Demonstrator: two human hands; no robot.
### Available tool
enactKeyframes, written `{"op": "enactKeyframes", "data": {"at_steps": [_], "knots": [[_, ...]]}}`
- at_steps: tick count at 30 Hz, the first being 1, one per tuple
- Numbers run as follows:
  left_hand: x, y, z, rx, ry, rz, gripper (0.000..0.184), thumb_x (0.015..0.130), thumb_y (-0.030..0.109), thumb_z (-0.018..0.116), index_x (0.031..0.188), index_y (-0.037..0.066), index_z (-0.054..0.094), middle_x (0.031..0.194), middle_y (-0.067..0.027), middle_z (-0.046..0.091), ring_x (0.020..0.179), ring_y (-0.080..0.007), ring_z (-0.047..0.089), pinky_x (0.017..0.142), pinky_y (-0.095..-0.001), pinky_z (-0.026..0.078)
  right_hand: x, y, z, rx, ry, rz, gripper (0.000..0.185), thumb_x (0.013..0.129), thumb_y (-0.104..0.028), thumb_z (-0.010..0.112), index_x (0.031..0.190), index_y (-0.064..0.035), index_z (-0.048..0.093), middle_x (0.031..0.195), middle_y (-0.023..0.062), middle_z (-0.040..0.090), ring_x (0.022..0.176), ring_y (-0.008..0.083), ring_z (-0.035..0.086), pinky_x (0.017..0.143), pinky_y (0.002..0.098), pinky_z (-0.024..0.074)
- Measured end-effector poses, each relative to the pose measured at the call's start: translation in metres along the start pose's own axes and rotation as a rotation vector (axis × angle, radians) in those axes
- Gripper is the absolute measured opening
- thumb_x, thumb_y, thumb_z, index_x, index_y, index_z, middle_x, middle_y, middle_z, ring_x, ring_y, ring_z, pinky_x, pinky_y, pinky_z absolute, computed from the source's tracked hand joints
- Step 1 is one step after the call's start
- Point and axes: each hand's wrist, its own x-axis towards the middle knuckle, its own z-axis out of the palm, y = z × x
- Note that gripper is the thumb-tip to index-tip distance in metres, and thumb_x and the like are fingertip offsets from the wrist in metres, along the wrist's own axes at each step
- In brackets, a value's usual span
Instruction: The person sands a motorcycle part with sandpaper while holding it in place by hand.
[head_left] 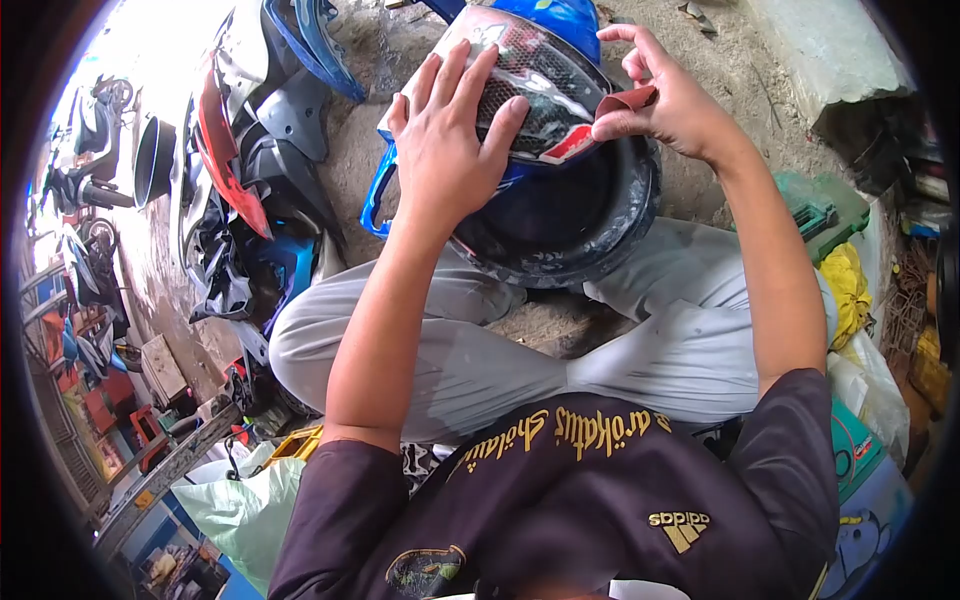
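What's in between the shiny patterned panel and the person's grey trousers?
A round black tub, partly under the patterned panel, lies between it and the grey trousers. The head view shows it.

A dark shirt (590,490) at six o'clock bears an upside-down "adidas" logo (682,530) toward five o'clock. Gold lettering (575,430) across its chest partly reads "arökatus Shöla"; its ends are unclear.

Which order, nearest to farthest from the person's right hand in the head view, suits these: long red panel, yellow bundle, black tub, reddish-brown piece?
1. Reddish-brown piece: pinched in the right hand.
2. Black tub: just below the hand in the view.
3. Yellow bundle: off at the person's right side.
4. Long red panel: well over on the left.
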Motion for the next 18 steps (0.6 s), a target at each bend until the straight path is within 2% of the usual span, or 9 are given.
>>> {"op": "enactKeyframes", "data": {"at_steps": [1, 5, 6, 9, 10, 13, 14, 17, 18], "knots": [[0.001, 0.001, 0.001, -0.001, 0.006, -0.002, 0.065, 0.105, 0.057, 0.062, 0.16, 0.021, 0.059, 0.168, -0.0125, 0.052, 0.16, -0.039, 0.041, 0.125, -0.0683, 0.027, 0.001, -0.002, -0.001, 0.01, -0.013, 0.01, 0.113, 0.065, -0.029, 0.11, 0.158, -0.0199, 0.047, 0.115, 0.005, 0.044, 0.112, 0.017, 0.077, 0.098, 0.0317, 0.0551], [0.0, 0.002, 0.001, 0.019, 0.0, 0.022, 0.065, 0.105, 0.057, 0.062, 0.16, 0.022, 0.058, 0.169, -0.0123, 0.052, 0.159, -0.0391, 0.041, 0.125, -0.0691, 0.027, -0.002, -0.008, 0.007, -0.13, -0.046, -0.013, 0.11, 0.068, -0.031, 0.109, 0.158, -0.0201, 0.048, 0.12, 0.0079, 0.05, 0.112, 0.0185, 0.077, 0.102, 0.0361, 0.0542], [-0.001, 0.003, 0.001, 0.012, 0.003, 0.024, 0.065, 0.105, 0.057, 0.063, 0.16, 0.022, 0.058, 0.169, -0.0122, 0.052, 0.159, -0.0391, 0.041, 0.125, -0.0695, 0.026, 0.0, -0.003, 0.005, -0.064, -0.034, -0.003, 0.111, 0.067, -0.031, 0.109, 0.158, -0.0189, 0.047, 0.122, 0.0094, 0.054, 0.113, 0.0181, 0.077, 0.102, 0.0361, 0.0546], [-0.001, 0.003, 0.001, 0.025, 0.009, 0.016, 0.066, 0.105, 0.057, 0.063, 0.16, 0.022, 0.058, 0.169, -0.0121, 0.052, 0.159, -0.0392, 0.041, 0.125, -0.0698, 0.026, 0.001, -0.001, 0.004, 0.027, 0.0, 0.036, 0.107, 0.069, -0.015, 0.107, 0.157, -0.0228, 0.047, 0.109, -0.0026, 0.041, 0.093, 0.007, 0.061, 0.088, 0.0232, 0.0503], [-0.002, 0.004, 0.001, 0.031, 0.005, 0.016, 0.066, 0.105, 0.057, 0.063, 0.16, 0.022, 0.058, 0.168, -0.0121, 0.052, 0.159, -0.0391, 0.041, 0.125, -0.0698, 0.026, -0.002, -0.005, 0.009, 0.049, -0.029, 0.047, 0.106, 0.07, -0.015, 0.107, 0.157, -0.0212, 0.047, 0.11, -0.0027, 0.041, 0.094, 0.008, 0.067, 0.089, 0.0245, 0.0534], [-0.001, 0.005, 0.002, 0.033, 0.005, 0.023, 0.066, 0.105, 0.057, 0.063, 0.161, 0.022, 0.058, 0.168, -0.0123, 0.052, 0.159, -0.0391, 0.041, 0.125, -0.0696, 0.026, -0.002, -0.017, 0.013, -0.066, -0.113, 0.027, 0.11, 0.071, -0.024, 0.107, 0.161, -0.018, 0.043, 0.127, 0.0134, 0.061, 0.114, 0.0178, 0.077, 0.104, 0.0329, 0.0555], [-0.001, 0.003, 0.002, 0.025, 0.004, 0.023, 0.066, 0.105, 0.057, 0.063, 0.161, 0.022, 0.058, 0.168, -0.0123, 0.052, 0.159, -0.0392, 0.041, 0.125, -0.0695, 0.026, -0.004, -0.011, 0.01, -0.09, -0.035, 0.02, 0.11, 0.071, -0.028, 0.108, 0.16, -0.0182, 0.044, 0.128, 0.0142, 0.062, 0.113, 0.0175, 0.077, 0.105, 0.0335, 0.0547], [-0.002, 0.003, 0.002, 0.032, 0.005, 0.009, 0.066, 0.105, 0.057, 0.063, 0.161, 0.022, 0.058, 0.168, -0.0125, 0.052, 0.16, -0.0393, 0.041, 0.126, -0.069, 0.026, 0.0, 0.006, -0.003, 0.068, -0.062, 0.056, 0.114, 0.068, -0.033, 0.109, 0.161, -0.0189, 0.045, 0.131, 0.016, 0.061, 0.113, 0.0192, 0.077, 0.106, 0.0339, 0.0525], [-0.001, 0.004, 0.002, 0.037, 0.009, 0.005, 0.066, 0.105, 0.058, 0.063, 0.161, 0.022, 0.058, 0.169, -0.0126, 0.052, 0.16, -0.0394, 0.041, 0.126, -0.0688, 0.026, 0.001, 0.009, -0.001, -0.072, -0.016, 0.016, 0.116, 0.066, -0.036, 0.109, 0.161, -0.019, 0.044, 0.134, 0.0173, 0.059, 0.114, 0.0197, 0.077, 0.108, 0.0338, 0.0504]]}}
